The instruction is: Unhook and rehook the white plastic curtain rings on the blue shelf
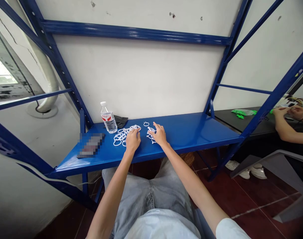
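Note:
White plastic open rings with small knobbed ends, resembling shower curtain rings, lie in two groups on the blue metal shelf (pixel 191 129). My left hand (pixel 133 142) rests over the right side of the larger ring pile (pixel 119 136). Its fingers are bent down and close together at the rings; what they pinch, if anything, is too small to make out. Over the smaller ring pile (pixel 151 136) is my right hand (pixel 159 135), with thumb and fingers apart and the thumb near the rings. One single ring (pixel 146 123) lies behind this pile, apart from both hands.
A water bottle (pixel 108 119) stands at the back left, beside a black pouch (pixel 121 121). A blurred dark flat object (pixel 91 146) lies near the left edge. Blue uprights (pixel 218 66) frame the shelf. To the right, another person's hands (pixel 289 113) work at a black table (pixel 225 119).

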Demonstrator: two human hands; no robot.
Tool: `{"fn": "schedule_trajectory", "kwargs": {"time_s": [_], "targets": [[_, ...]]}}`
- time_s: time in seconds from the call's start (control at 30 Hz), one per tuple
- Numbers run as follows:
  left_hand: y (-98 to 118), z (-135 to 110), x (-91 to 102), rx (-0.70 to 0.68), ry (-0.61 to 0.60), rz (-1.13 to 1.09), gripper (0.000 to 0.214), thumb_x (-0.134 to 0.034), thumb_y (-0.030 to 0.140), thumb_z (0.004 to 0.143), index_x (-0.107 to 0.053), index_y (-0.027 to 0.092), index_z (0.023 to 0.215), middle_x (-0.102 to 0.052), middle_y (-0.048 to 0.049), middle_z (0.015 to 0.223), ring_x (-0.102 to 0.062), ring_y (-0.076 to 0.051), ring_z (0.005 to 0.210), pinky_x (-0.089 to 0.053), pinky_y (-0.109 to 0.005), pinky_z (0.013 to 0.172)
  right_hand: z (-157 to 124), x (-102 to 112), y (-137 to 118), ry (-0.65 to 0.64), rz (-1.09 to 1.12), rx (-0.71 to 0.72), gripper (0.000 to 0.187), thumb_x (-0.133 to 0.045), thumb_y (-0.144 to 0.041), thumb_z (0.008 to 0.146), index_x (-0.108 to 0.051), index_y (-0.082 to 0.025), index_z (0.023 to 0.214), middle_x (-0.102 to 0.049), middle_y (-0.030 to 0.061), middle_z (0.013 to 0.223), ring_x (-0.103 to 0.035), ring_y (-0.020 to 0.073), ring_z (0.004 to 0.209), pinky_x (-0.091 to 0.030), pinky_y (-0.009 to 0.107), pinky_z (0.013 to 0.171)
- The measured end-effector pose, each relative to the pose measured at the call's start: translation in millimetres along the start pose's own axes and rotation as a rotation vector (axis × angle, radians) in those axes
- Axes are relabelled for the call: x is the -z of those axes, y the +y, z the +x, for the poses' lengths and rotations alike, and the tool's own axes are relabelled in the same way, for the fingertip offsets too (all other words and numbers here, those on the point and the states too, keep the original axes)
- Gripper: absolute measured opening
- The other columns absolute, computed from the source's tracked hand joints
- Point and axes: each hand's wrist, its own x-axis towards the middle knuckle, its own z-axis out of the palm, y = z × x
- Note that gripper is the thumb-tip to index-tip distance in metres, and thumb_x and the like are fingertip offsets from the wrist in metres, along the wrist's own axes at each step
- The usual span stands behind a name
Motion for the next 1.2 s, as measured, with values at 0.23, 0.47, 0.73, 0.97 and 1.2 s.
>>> {"fn": "schedule_trajectory", "kwargs": {"time_s": [0.23, 0.47, 0.73, 0.97, 1.2], "targets": [[3.9, 0.1, -12.4, 0.057, -0.223, 0.290, 0.058, -0.042, 0.022, 0.099, -0.052, 0.016, 0.156, -0.051, -0.0172, 0.162, -0.044, -0.044, 0.149, -0.038, -0.064, 0.116, -0.5, -0.5, 0.8, 0.050, 0.006, -0.014, 0.042, -0.056, -0.040, 0.106, -0.066, -0.022, 0.143, -0.068, 0.0137, 0.137, -0.060, 0.0324, 0.127, -0.048, 0.050, 0.112], [3.5, 3.3, -11.8, 0.050, -0.290, 0.341, 0.052, -0.038, 0.025, 0.101, -0.060, 0.018, 0.148, -0.062, -0.0174, 0.150, -0.052, -0.040, 0.141, -0.033, -0.062, 0.119, -1.4, -0.8, 0.0, 0.064, 0.033, -0.027, 0.037, -0.049, -0.036, 0.107, -0.070, -0.021, 0.133, -0.071, 0.0125, 0.130, -0.062, 0.0316, 0.121, -0.052, 0.046, 0.105], [7.4, 1.7, -5.6, 0.049, -0.265, 0.332, 0.044, -0.042, 0.024, 0.101, -0.067, 0.018, 0.138, -0.068, -0.0182, 0.136, -0.064, -0.037, 0.124, -0.042, -0.054, 0.110, -1.6, 1.8, -3.5, 0.046, 0.040, -0.026, 0.032, -0.048, -0.032, 0.107, -0.073, -0.021, 0.124, -0.072, 0.0113, 0.125, -0.063, 0.0290, 0.118, -0.051, 0.042, 0.104], [5.1, 1.5, -3.0, 0.163, -0.176, 0.318, 0.047, -0.047, 0.025, 0.098, -0.062, 0.013, 0.141, -0.067, -0.0223, 0.134, -0.066, -0.037, 0.119, -0.050, -0.050, 0.101, -1.1, 1.5, -3.4, 0.017, 0.037, -0.016, 0.031, -0.047, -0.031, 0.107, -0.074, -0.021, 0.119, -0.073, 0.0107, 0.121, -0.064, 0.0269, 0.116, -0.050, 0.041, 0.106], [3.5, -0.2, -2.8, 0.164, -0.131, 0.334, 0.038, -0.045, 0.028, 0.100, -0.080, 0.016, 0.106, -0.070, -0.0224, 0.119, -0.066, -0.041, 0.112, -0.049, -0.057, 0.099, -0.6, -0.1, 0.1, -0.003, 0.035, -0.009, 0.032, -0.046, -0.031, 0.108, -0.074, -0.021, 0.120, -0.073, 0.0110, 0.122, -0.064, 0.0266, 0.117, -0.050, 0.041, 0.106]]}}
